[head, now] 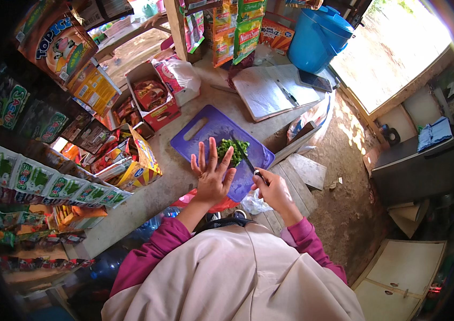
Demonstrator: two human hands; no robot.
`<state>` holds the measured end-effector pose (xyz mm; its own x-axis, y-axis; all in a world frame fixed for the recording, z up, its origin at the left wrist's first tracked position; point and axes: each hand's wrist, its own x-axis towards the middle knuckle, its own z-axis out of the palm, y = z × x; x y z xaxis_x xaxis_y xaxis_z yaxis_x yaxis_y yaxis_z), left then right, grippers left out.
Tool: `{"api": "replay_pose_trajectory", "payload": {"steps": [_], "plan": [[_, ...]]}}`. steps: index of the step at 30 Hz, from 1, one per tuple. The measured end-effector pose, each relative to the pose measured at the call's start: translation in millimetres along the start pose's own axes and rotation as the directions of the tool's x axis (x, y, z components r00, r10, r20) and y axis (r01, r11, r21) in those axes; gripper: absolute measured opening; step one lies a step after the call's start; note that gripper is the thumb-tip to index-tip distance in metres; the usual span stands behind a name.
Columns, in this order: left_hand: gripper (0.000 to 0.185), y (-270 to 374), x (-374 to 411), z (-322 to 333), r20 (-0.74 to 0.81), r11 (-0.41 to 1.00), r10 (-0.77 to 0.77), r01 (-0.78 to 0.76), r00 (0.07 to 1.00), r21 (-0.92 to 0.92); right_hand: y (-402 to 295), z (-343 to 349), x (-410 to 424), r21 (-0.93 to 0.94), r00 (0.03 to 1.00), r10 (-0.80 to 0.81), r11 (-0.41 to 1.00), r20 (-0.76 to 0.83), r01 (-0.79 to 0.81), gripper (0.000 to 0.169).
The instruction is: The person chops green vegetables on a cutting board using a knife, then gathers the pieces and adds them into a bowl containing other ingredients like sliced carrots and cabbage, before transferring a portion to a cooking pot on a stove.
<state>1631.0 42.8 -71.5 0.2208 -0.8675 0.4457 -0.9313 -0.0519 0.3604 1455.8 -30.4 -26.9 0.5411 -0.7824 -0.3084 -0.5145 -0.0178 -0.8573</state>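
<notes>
A purple plastic cutting board [189, 136] with a slot handle lies at the edge of the counter before me. Chopped green leaves [227, 149] form a small heap on its middle. My right hand [273, 188] grips the black handle of a kitchen knife [244, 155], whose dark blade lies across the right side of the heap. Spread wide, the fingers of my left hand [213, 176] hover over or rest at the left edge of the greens, holding nothing; whether they touch the board cannot be told.
Opened snack boxes [162, 114] stand left of the board, below hanging sachet strips [50, 176]. Behind it lie an open notebook [267, 90], a pen [287, 93] and a phone [314, 81]. A lidded blue bucket [317, 40] stands farther back. A red plastic bag [223, 205] shows below the board.
</notes>
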Motion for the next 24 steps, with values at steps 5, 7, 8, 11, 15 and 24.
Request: {"api": "replay_pose_trajectory", "payload": {"steps": [5,7,8,11,15,24], "plan": [[0.044,9.6,-8.5,-0.2,0.033,0.994,0.064,-0.061,0.997,-0.09,-0.1,3.3,10.3,0.676,0.963,0.124,0.691,0.239,-0.257,0.029],[0.042,9.4,-10.9,3.4,0.054,0.995,0.079,-0.076,0.995,-0.069,-1.4,4.7,11.5,0.728,0.96,0.107,0.632,0.258,-0.266,0.028],[0.041,7.5,-9.4,4.6,0.054,0.996,0.07,-0.067,0.996,-0.05,-1.2,5.1,11.6,0.752,0.956,0.116,0.594,0.271,-0.285,0.028],[0.041,-8.9,-3.0,10.7,0.04,0.998,0.012,-0.014,0.999,0.057,4.6,5.6,12.2,0.773,0.943,0.135,0.544,0.304,-0.328,0.027],[0.044,-23.2,4.4,10.1,-0.012,0.994,-0.094,0.095,0.995,0.057,14.4,8.6,10.7,0.21,0.999,-0.034,0.977,0.021,0.029,0.033],[0.037,8.6,3.2,-1.7,0.084,0.991,0.13,-0.128,0.988,-0.039,-10.2,14.1,-2.8,-0.487,0.944,-0.316,0.842,-0.094,0.233,0.046]]}}
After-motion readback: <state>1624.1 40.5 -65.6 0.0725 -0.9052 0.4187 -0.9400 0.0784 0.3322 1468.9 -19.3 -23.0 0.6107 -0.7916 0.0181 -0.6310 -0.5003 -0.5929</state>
